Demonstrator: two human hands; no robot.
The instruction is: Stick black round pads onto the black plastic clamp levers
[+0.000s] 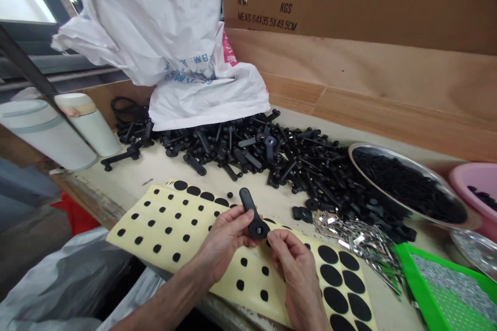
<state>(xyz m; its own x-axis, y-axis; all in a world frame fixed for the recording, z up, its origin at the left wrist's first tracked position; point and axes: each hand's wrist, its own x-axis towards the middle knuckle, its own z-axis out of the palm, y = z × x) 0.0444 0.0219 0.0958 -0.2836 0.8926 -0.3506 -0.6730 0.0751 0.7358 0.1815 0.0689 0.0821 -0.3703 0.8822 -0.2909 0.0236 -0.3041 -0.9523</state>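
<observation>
My left hand [229, 235] grips a black crank-shaped part [250, 209] with a narrow arm and a round end that has a square hole. The thumb lies on top of it. Close to the round end is my right hand [289, 251], its thumb and index finger pinched together at the part's edge; anything between those fingertips is too small to make out. Below both hands lies a yellow backing sheet [149, 238] with small black pads, and larger black ovals on its right part.
Many black parts [217, 147] are heaped behind, below a white sack [155, 20]. To the right are metal strips [357, 235], a steel bowl [351, 152], a pink basin [471, 168] and a green tray [411, 269]. Two bottles [91, 121] stand at left.
</observation>
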